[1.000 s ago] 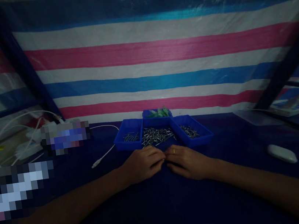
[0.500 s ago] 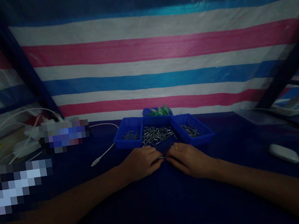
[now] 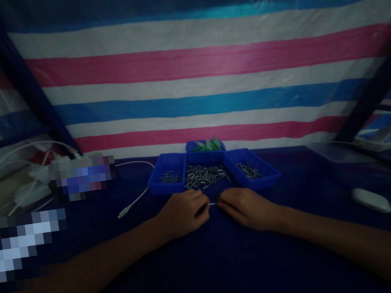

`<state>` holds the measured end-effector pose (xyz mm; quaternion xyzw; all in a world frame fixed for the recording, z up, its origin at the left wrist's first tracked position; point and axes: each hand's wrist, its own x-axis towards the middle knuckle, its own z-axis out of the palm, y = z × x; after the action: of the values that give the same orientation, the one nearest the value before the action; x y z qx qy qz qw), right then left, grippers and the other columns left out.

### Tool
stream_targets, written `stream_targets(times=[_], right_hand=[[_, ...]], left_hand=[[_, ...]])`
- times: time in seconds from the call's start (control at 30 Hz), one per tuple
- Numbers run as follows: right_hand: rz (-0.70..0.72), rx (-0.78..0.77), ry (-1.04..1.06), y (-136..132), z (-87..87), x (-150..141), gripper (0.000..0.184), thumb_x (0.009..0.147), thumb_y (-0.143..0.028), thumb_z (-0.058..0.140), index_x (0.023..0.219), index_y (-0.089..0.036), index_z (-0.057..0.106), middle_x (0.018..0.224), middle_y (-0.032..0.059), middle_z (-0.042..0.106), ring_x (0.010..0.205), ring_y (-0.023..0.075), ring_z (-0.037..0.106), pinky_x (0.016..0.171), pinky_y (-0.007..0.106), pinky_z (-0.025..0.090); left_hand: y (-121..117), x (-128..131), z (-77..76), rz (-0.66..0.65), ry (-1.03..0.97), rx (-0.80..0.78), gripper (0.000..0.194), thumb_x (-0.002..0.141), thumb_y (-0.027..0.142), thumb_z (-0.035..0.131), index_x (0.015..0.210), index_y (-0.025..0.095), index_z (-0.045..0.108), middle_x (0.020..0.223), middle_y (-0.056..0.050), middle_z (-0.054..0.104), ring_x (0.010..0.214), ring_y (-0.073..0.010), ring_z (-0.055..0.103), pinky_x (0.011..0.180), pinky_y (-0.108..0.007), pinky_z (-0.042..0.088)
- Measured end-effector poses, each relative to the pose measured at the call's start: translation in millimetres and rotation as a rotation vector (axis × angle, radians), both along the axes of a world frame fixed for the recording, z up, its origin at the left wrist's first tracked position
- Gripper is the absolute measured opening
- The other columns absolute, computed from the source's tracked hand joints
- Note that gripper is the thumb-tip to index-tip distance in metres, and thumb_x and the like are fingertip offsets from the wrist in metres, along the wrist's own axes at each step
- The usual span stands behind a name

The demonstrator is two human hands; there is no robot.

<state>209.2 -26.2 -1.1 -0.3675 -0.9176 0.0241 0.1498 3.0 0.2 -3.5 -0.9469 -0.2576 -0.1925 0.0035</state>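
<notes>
Dim light. Largest: striped sheet (image 3: 205, 62), bands of white, pink and blue, hung upright behind everything. Dark blue worktop (image 3: 213, 270) runs up to its foot. Slanting dark posts, one each side: left post (image 3: 23, 88), right post (image 3: 373, 92).

Hands next, near the middle of the worktop, fingertips facing across a narrow gap. Left hand (image 3: 185, 213): fingers curled, pinching one end of a thin metal piece (image 3: 213, 204). Right hand (image 3: 246, 208): fingers bent likewise, tips at the piece's other end; grasp looks like a pinch, contact itself hidden by the fingers.

Three blue trays just beyond. Left tray (image 3: 158, 189) and right tray (image 3: 264, 183) splayed apart, each with some metal pieces inside; rear tray (image 3: 206, 155) between and behind, green material (image 3: 213, 144) in it. Metal pile (image 3: 205, 176), loose and shiny, between left and right trays, in front of the rear one.

White oval object (image 3: 371, 200) well off to the right. White cable (image 3: 126, 210), plug end lying left of the left tray.

Smallest: the thin piece, bridging both hands roughly level, near side of the pile. Its ends are covered; type unclear.
</notes>
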Motion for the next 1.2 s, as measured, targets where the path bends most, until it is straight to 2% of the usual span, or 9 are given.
stream_targets(times=[0.13, 0.5, 0.63, 0.83, 1.03, 1.2], right_hand=[[0.032, -0.025, 0.058, 0.3, -1.4, 2.0, 0.018, 0.092, -0.023, 0.038, 0.084, -0.016, 0.053, 0.074, 0.0026, 0.056, 0.067, 0.0135, 0.053, 0.063, 0.025, 0.04], [0.093, -0.095, 0.042, 2.4, 4.0, 1.9, 0.021, 0.092, -0.027, 0.038, 0.09, -0.015, 0.055, 0.078, 0.0036, 0.058, 0.07, 0.0137, 0.054, 0.065, 0.024, 0.041], [0.061, -0.103, 0.069, 3.0, 2.7, 2.5, 0.017, 0.09, -0.027, 0.042, 0.092, -0.015, 0.055, 0.079, 0.0034, 0.058, 0.071, 0.0138, 0.055, 0.064, 0.024, 0.041], [0.051, -0.126, 0.101, 5.9, 2.7, 5.8, 0.019, 0.089, -0.031, 0.044, 0.095, -0.015, 0.054, 0.071, 0.0009, 0.056, 0.063, 0.0125, 0.053, 0.058, 0.023, 0.04], [0.094, -0.094, 0.084, 7.2, 1.4, 6.3, 0.019, 0.091, -0.024, 0.039, 0.092, -0.016, 0.056, 0.08, 0.0042, 0.061, 0.072, 0.0137, 0.056, 0.066, 0.025, 0.042], [0.079, -0.119, 0.083, 6.3, 2.0, 6.0, 0.016, 0.089, -0.026, 0.043, 0.089, -0.016, 0.055, 0.076, 0.0026, 0.059, 0.067, 0.0127, 0.055, 0.061, 0.023, 0.04]], left_hand=[[-1.7, 1.4, -0.5, -0.079, -0.103, -0.083, 0.015, 0.086, 0.02, 0.046, 0.094, 0.015, 0.057, 0.083, -0.002, 0.06, 0.079, -0.013, 0.055, 0.072, -0.023, 0.043], [-2.8, 0.7, -0.8, -0.224, -0.136, -0.075, 0.014, 0.084, 0.019, 0.046, 0.093, 0.016, 0.056, 0.089, -0.003, 0.059, 0.085, -0.0127, 0.054, 0.075, -0.023, 0.043], [-3.3, 0.3, -0.6, -0.153, -0.105, -0.06, 0.011, 0.079, 0.016, 0.046, 0.087, 0.015, 0.054, 0.081, -0.002, 0.058, 0.077, -0.0128, 0.054, 0.068, -0.023, 0.043], [-0.3, 0.7, -2.9, -0.03, -0.053, -0.058, 0.009, 0.084, 0.025, 0.049, 0.084, 0.016, 0.054, 0.072, 0.001, 0.057, 0.068, -0.012, 0.054, 0.061, -0.022, 0.04], [1.7, 0.9, -4.8, -0.025, -0.005, -0.039, 0.016, 0.088, 0.029, 0.048, 0.087, 0.016, 0.056, 0.075, -0.001, 0.06, 0.07, -0.0127, 0.056, 0.064, -0.023, 0.042], [2.1, 0.8, -5.3, -0.043, -0.004, -0.04, 0.016, 0.089, 0.029, 0.046, 0.088, 0.016, 0.056, 0.078, -0.001, 0.06, 0.073, -0.0125, 0.056, 0.066, -0.023, 0.042]])
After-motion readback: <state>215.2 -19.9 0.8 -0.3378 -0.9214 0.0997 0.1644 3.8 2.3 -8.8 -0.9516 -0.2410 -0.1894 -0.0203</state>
